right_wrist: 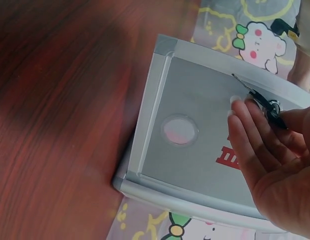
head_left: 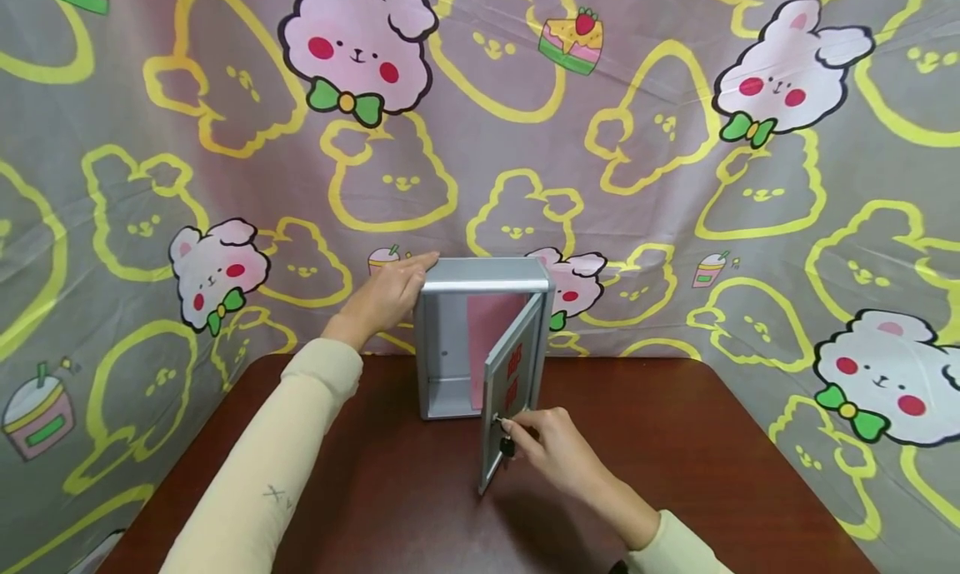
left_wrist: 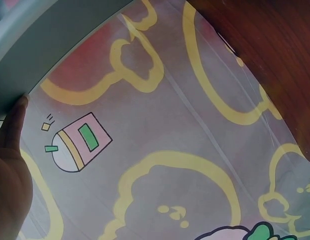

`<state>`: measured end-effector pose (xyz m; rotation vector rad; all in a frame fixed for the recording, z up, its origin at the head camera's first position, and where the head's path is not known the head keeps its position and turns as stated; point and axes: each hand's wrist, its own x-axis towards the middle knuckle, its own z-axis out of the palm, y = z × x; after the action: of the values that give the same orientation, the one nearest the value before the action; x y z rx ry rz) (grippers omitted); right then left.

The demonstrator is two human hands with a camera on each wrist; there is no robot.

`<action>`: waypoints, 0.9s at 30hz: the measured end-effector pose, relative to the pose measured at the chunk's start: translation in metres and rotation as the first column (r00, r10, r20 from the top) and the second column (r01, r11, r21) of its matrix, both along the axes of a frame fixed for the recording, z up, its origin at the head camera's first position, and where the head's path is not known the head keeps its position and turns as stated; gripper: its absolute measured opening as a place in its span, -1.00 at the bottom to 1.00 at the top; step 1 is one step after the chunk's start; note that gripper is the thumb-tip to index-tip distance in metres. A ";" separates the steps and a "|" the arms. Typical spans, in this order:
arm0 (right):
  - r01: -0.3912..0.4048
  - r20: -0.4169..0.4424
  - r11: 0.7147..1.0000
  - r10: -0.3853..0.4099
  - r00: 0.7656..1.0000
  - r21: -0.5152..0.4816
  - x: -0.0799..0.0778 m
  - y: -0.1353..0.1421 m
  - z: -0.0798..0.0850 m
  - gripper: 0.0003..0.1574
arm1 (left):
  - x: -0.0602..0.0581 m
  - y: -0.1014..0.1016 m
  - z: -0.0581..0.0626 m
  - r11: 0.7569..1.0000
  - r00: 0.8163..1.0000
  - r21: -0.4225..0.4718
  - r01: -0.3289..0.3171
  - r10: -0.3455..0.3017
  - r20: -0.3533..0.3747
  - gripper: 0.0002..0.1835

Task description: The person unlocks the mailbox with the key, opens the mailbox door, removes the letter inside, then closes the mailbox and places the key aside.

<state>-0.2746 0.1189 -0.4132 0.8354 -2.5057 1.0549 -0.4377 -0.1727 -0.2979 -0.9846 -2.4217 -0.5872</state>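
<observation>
A grey metal box (head_left: pixel 491 269) stands upright on the table, its hinged door (head_left: pixel 498 395) swung partway out on the right side. Red characters mark the door's front, and a round window (right_wrist: pixel 179 130) shows in the right wrist view. My left hand (head_left: pixel 386 295) rests on the box's top left edge with its fingers extended. My right hand (head_left: pixel 558 453) pinches a key at the door's lock between thumb and finger. A second key with a black head (head_left: pixel 507 447) hangs below. Inside the box, a pink sheet (head_left: pixel 487 332) stands against the back.
Dark red-brown wood makes up the tabletop (head_left: pixel 637 441). A curtain (head_left: pixel 525 149) printed with cartoon rabbits surrounds it at the back and both sides, close behind the box.
</observation>
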 end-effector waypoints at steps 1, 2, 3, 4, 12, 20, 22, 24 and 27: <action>-0.001 0.002 1.000 0.001 1.000 0.001 0.000 0.000 -0.001 -0.62 | 0.000 -0.001 -0.001 1.000 1.000 -0.003 0.000 0.000 0.002 -0.45; -0.002 0.005 1.000 0.002 1.000 0.000 0.001 0.000 -0.001 -0.62 | 0.000 -0.001 -0.002 1.000 1.000 -0.006 0.001 -0.001 0.003 -0.44; -0.002 0.010 1.000 0.002 1.000 -0.002 0.001 0.000 -0.002 -0.61 | 0.000 -0.002 -0.003 1.000 1.000 -0.007 -0.002 0.002 0.003 -0.44; -0.003 0.011 1.000 0.003 1.000 -0.004 0.001 0.000 -0.002 -0.61 | 0.000 -0.002 -0.003 1.000 1.000 -0.008 -0.004 0.004 0.002 -0.44; -0.004 0.019 1.000 0.004 1.000 -0.027 0.005 0.002 -0.003 -0.61 | -0.001 -0.002 -0.005 1.000 1.000 0.000 0.004 -0.004 0.003 -0.44; -0.003 0.061 0.999 0.006 0.998 -0.043 0.007 0.006 -0.001 -0.59 | -0.003 0.000 -0.002 1.000 1.000 0.011 0.008 -0.008 0.020 -0.43; -0.007 0.063 0.999 0.010 0.998 -0.043 0.007 0.007 0.000 -0.59 | -0.003 0.000 -0.001 1.000 1.000 0.010 0.005 -0.005 0.024 -0.42; -0.008 0.063 0.999 0.011 0.998 -0.044 0.007 0.009 0.000 -0.59 | -0.003 0.000 0.001 1.000 1.000 0.007 0.010 -0.010 0.027 -0.42; -0.011 0.058 0.999 0.014 0.998 -0.043 0.007 0.011 0.000 -0.60 | -0.003 0.001 0.003 1.000 0.999 0.002 0.018 -0.018 0.028 -0.41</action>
<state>-0.2680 0.1296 -0.4131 0.8207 -2.5195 1.1487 -0.4406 -0.1715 -0.2953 -1.0050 -2.4391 -0.6136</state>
